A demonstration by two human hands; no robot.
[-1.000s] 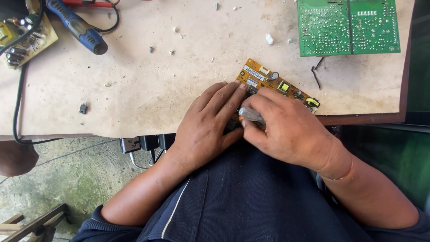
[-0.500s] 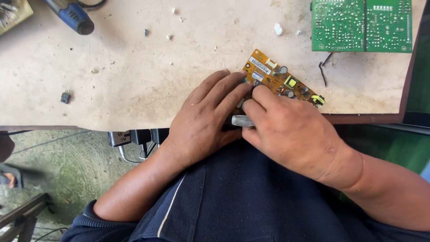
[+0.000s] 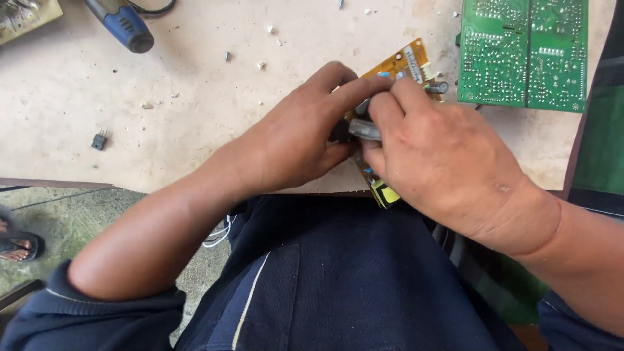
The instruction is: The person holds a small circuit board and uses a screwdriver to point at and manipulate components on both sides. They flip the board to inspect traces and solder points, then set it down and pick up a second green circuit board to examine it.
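Both hands hold a closed grip at the frame's centre: the right hand (image 3: 448,162) pinches a small silver metal cylinder (image 3: 364,130) between thumb and fingers, while the left hand (image 3: 299,140) curls its fingers over the near edge of a narrow yellow circuit board (image 3: 406,65) and clamps it. The board runs diagonally from upper centre, where white and dark components show, down under the hands to a yellow-green corner (image 3: 389,194) at the edge of the pale, scuffed desk (image 3: 162,78).

At upper right lies a large green circuit board (image 3: 523,55), solder side up. At upper left sits a blue-and-black tool handle (image 3: 123,26) with a black cord. A small black component (image 3: 99,140) lies alone at left.
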